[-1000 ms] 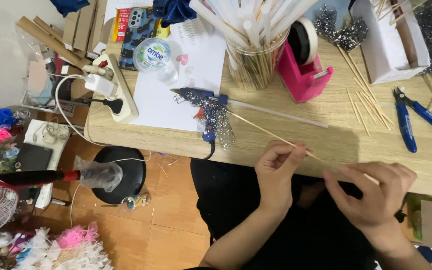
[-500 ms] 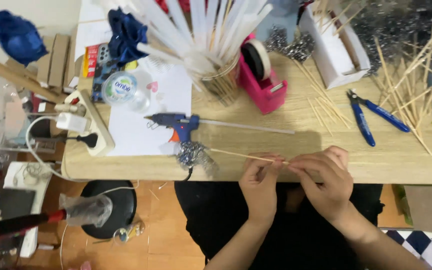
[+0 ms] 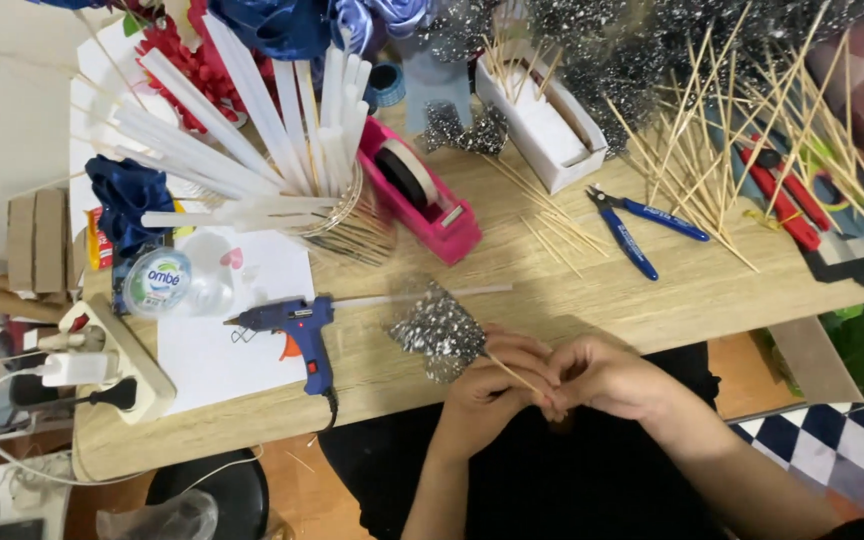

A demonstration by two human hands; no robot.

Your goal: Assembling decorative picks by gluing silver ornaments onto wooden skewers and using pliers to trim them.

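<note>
Hands have drawn together at the wooden table (image 3: 652, 300) edge, left hand (image 3: 497, 385) and right hand (image 3: 607, 375) both pinched shut on the thin bamboo skewer (image 3: 512, 374), its silver glitter mesh flower (image 3: 437, 328) now just beyond the left knuckles.

A silver glittery piece (image 3: 436, 328) on a thin wooden skewer (image 3: 512, 375) lies tilted at the table edge.

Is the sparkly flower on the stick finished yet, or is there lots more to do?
Not finished. Done: many glittery pieces on sticks stand at the back. In hand: the left hand and right hand pinch a thin stick carrying a glittery silver piece. Left: loose bare sticks lie on the table, and the glue gun rests there untouched.
</note>
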